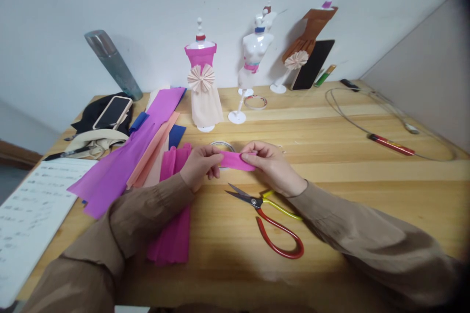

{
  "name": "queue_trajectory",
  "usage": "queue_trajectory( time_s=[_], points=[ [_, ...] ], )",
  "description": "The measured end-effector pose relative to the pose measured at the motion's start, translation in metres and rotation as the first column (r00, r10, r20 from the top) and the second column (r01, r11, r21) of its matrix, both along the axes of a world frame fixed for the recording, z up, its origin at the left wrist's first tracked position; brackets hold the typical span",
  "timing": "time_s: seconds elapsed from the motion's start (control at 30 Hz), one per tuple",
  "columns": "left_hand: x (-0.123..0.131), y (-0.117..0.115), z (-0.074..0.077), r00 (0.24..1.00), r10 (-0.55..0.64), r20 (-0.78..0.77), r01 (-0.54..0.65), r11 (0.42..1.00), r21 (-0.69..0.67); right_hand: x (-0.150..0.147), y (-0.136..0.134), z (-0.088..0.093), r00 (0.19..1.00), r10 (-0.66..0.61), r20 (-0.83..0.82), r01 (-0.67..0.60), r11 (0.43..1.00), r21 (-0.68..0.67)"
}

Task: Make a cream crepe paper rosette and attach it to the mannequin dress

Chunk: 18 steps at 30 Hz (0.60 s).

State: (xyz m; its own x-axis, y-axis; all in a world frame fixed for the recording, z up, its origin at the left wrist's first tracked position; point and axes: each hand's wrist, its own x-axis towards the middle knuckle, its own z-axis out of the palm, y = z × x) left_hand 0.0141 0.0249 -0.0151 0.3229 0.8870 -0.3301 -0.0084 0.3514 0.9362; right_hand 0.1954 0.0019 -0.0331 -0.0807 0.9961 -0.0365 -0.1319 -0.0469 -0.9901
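Note:
A short strip of bright pink crepe paper point(232, 160) is stretched level between my two hands, above the table. My left hand point(201, 162) pinches its left end between thumb and forefinger. At the other end my right hand point(270, 162) grips the strip, thumb on top. Just below lie scissors point(254, 201) with one red and one yellow handle, blades slightly apart and pointing left. Partly hidden behind the strip is a roll of tape point(222, 145). A folded length of pink crepe paper point(172, 239) runs under my left forearm.
Purple crepe paper point(125, 164) and peach sheets point(152, 156) lie left, near a phone point(113, 112) and written paper point(29, 215). Several small mannequins stand behind, one in a pink dress point(205, 102), one mostly bare point(257, 49). A cable point(340, 115) and red pen-like tool point(392, 144) lie right.

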Motion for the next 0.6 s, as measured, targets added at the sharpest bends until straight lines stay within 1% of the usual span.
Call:
queue_trajectory(
  time_s=[0.07,0.13,0.2,0.27,0.33,0.43,0.5,0.57,0.6],
  points=[
    [0.001,-0.003,0.004,0.999,0.026,0.037,-0.023,0.997,-0.077,0.0,0.0,0.0,1.0,-0.001,0.006,0.001,1.0,0.001],
    [0.003,-0.006,0.007,0.993,0.05,0.107,-0.032,0.985,-0.167,0.0,0.0,-0.001,1.0,-0.013,0.008,0.013,1.0,-0.003],
    [0.004,-0.009,0.007,0.982,0.054,0.181,-0.009,0.971,-0.238,0.0,-0.001,-0.001,1.0,-0.023,0.001,0.023,1.0,-0.002],
    [0.005,-0.012,0.005,0.971,0.028,0.237,0.039,0.962,-0.271,-0.001,-0.001,-0.002,1.0,-0.025,-0.005,0.025,1.0,0.006],
    [0.006,-0.013,0.002,0.967,0.008,0.253,0.063,0.96,-0.271,-0.001,-0.002,-0.003,1.0,-0.022,0.0,0.022,1.0,0.018],
    [0.005,-0.009,-0.003,0.98,0.005,0.197,0.036,0.978,-0.205,-0.002,-0.002,-0.004,1.0,-0.021,0.01,0.02,0.999,0.044],
    [0.001,0.0,-0.005,0.992,0.021,0.123,-0.01,0.996,-0.087,-0.003,-0.001,-0.006,1.0,-0.027,-0.01,0.027,0.997,0.068],
    [-0.006,0.013,-0.005,0.994,0.095,0.054,-0.099,0.992,0.08,-0.003,0.0,-0.007,0.999,-0.033,-0.032,0.035,0.996,0.077],
    [-0.009,0.021,-0.006,0.985,0.167,0.037,-0.171,0.973,0.154,-0.004,0.001,-0.007,0.999,-0.038,-0.038,0.041,0.997,0.073]
  ],
)
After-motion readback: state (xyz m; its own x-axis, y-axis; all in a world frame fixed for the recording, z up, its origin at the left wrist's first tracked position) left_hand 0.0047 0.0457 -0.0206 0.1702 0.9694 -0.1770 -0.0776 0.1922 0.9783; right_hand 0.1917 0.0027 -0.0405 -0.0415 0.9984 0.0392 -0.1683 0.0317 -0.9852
